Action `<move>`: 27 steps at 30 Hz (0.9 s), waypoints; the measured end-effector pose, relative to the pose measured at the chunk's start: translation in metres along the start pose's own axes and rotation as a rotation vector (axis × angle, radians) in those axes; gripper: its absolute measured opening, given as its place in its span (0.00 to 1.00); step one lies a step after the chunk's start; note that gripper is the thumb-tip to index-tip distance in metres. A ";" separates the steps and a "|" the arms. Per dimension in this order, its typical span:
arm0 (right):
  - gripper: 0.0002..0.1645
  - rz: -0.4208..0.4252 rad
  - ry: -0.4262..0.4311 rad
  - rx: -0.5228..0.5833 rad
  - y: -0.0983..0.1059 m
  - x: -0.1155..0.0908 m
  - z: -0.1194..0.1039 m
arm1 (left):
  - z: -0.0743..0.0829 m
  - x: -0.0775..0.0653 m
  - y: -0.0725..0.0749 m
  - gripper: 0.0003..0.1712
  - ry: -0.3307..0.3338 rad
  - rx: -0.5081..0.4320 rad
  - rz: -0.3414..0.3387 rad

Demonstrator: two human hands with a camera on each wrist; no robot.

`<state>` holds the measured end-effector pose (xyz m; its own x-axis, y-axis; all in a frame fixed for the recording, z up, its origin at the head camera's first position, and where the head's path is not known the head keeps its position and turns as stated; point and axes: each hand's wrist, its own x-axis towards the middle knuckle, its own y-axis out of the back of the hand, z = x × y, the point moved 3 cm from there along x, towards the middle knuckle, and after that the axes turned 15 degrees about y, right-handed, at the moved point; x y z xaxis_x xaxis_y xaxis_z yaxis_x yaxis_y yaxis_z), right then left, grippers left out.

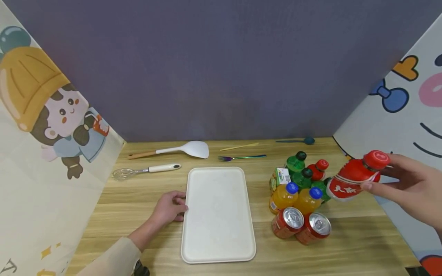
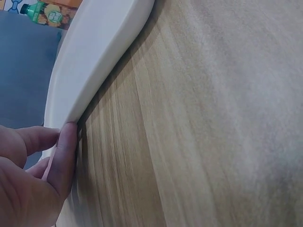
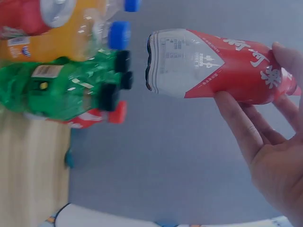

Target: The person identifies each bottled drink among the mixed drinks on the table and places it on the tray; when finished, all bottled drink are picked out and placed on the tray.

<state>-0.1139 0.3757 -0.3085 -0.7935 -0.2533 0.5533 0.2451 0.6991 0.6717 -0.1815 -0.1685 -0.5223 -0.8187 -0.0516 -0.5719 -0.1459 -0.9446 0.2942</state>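
Your right hand is holding a red-and-white plastic bottle with a red cap aloft, fingers half-curled around it, well right of the white rectangular tray, beyond the group of coloured bottles and red cans. Your left hand is pinching the tray's left edge. The bottle's cap is pointing upward, its long axis leaning slightly off upright. You are probably carrying it; the next move is calling for a steady grip and clearance over those drinks.
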 end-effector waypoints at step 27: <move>0.32 -0.256 0.004 0.261 -0.097 0.130 -0.067 | 0.002 0.001 0.000 0.28 -0.005 0.027 -0.003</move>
<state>-0.2040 0.2302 -0.2687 -0.8083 -0.4446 0.3861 -0.1118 0.7596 0.6407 -0.1835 -0.1678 -0.5210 -0.8211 -0.0469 -0.5689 -0.1634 -0.9356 0.3130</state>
